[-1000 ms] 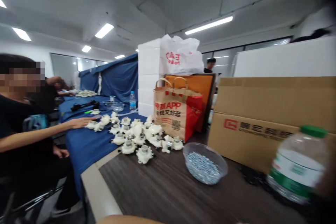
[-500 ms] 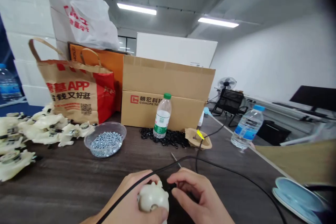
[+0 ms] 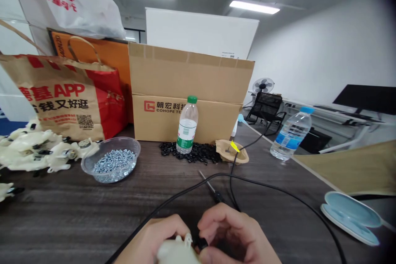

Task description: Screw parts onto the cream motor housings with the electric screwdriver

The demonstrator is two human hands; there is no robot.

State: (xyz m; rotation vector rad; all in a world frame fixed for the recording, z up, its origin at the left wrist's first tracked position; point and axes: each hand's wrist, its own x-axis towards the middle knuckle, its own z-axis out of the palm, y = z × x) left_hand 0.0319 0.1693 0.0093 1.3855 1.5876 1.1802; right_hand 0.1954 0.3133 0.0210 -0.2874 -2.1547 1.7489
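At the bottom of the head view my left hand [image 3: 151,237] is closed around a cream plastic housing [image 3: 176,252], whose lower part is cut off by the frame edge. My right hand [image 3: 232,235] pinches a small black part [image 3: 202,243] between thumb and fingers, right beside the housing's edge. Whether that part touches the housing I cannot tell. Just beyond my right hand lies a screwdriver [image 3: 213,187] with a thin metal shaft and black handle. A black cable [image 3: 182,192] loops across the table in front of both hands.
A clear bowl of screws [image 3: 113,165] stands left, near several cream housings [image 3: 34,148]. Black small parts [image 3: 201,154] surround a green-capped bottle [image 3: 186,130] before a cardboard box [image 3: 192,78]. On the right are a cardboard tray [image 3: 244,157], a blue-capped bottle [image 3: 291,134] and an open blue case [image 3: 352,216].
The view has shifted, so the background sits higher and the hands lower. My right hand has come closer to the housing, and more of the screwdriver shows.
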